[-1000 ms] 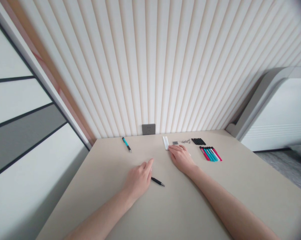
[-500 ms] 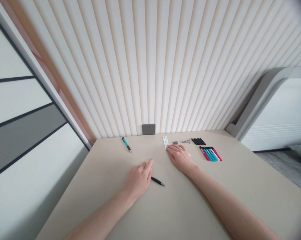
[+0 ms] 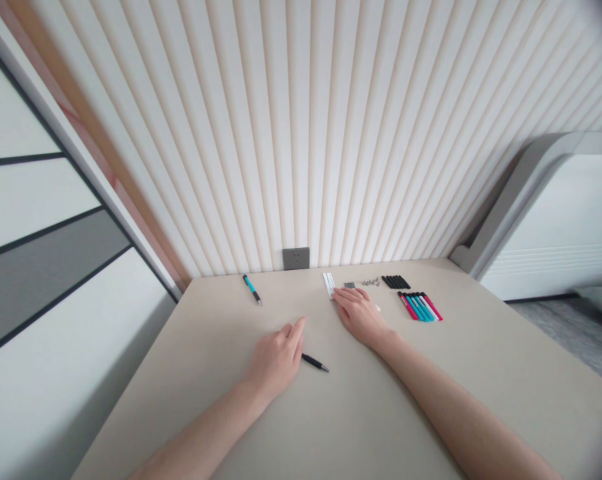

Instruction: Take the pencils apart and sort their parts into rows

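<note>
My left hand lies on the beige table, its index finger stretched forward and the other fingers curled; a black pen sticks out from under its right side. My right hand rests flat farther back, fingertips at a small bundle of white tubes. A thin white piece shows at its right edge. Whether either hand grips anything is hidden.
A teal pen lies at the back left. Behind and right of my right hand are small grey parts, tiny metal springs, black barrels and a row of red, teal and white pen barrels. A grey wall socket sits behind.
My right hand has crept slightly forward toward the white tubes. The left hand and black pen have stayed put.
</note>
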`<state>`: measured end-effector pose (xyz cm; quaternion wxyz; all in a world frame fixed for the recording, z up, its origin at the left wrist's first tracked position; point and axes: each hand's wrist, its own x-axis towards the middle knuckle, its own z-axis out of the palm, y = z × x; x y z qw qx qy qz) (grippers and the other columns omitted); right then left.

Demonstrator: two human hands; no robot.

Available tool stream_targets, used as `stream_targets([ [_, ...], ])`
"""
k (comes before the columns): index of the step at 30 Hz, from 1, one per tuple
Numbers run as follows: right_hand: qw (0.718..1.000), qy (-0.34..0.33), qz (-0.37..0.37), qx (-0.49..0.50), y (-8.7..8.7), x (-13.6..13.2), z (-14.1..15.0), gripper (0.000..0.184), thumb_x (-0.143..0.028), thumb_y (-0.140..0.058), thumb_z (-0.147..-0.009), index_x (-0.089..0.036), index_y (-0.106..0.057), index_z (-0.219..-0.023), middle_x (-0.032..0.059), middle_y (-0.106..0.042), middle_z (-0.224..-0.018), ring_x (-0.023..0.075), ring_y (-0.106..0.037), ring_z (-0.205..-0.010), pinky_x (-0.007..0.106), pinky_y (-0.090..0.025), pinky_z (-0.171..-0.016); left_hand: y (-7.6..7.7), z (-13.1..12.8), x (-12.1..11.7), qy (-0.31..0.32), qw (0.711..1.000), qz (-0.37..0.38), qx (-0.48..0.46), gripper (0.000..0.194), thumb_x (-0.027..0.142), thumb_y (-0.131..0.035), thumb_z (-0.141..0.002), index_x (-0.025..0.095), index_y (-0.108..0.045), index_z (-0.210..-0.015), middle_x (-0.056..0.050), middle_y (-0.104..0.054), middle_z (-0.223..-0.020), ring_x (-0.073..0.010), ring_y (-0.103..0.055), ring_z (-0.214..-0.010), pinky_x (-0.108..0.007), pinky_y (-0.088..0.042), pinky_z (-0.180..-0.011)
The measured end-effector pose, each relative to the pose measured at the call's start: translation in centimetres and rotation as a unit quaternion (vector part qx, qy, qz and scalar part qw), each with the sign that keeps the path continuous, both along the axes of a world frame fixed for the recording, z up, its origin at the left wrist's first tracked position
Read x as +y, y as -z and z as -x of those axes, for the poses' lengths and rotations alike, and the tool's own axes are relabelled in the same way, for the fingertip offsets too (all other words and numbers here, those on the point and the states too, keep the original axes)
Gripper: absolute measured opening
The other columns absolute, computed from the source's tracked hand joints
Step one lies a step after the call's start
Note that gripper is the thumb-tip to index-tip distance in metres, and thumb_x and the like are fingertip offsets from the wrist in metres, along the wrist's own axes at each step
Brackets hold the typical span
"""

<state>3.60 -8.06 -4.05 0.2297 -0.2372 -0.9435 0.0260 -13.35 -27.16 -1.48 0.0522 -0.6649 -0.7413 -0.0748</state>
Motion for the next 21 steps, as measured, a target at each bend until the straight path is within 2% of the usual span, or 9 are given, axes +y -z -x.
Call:
stream_targets([
  [5,1.0,0.024,-0.003,0.006,-0.02,-0.14,0.04,0.033,-0.017,-0.045,-0.095,-0.022,-0.065,-0.121,0.0084,-0.066,-0.127,0.0224,-0.058,-0.118,0.043,-0.037,-0.107,-0.08,0.01,-0.02,0.0,1.0,0.002,-0.003,0.04,0.024,-0.031,-0.101,0.02,-0.046,-0.138,-0.008,-0.07,-0.103,-0.0221,-0.069,-0.082,-0.031,-0.051,-0.066],
  [21,1.0,0.005,0.018,-0.004,0.28,0.13,0.03,0.036,-0.014,-0.042,-0.095,-0.022,-0.063,-0.123,0.0079,-0.066,-0.127,0.0218,-0.056,-0.123,0.043,-0.035,-0.109,-0.01,0.06,-0.02,0.004,1.0,0.0,-0.014,0.04,0.024,-0.032,-0.101,0.02,-0.046,-0.138,-0.009,-0.071,-0.101,-0.0223,-0.069,-0.082,-0.031,-0.051,-0.068],
])
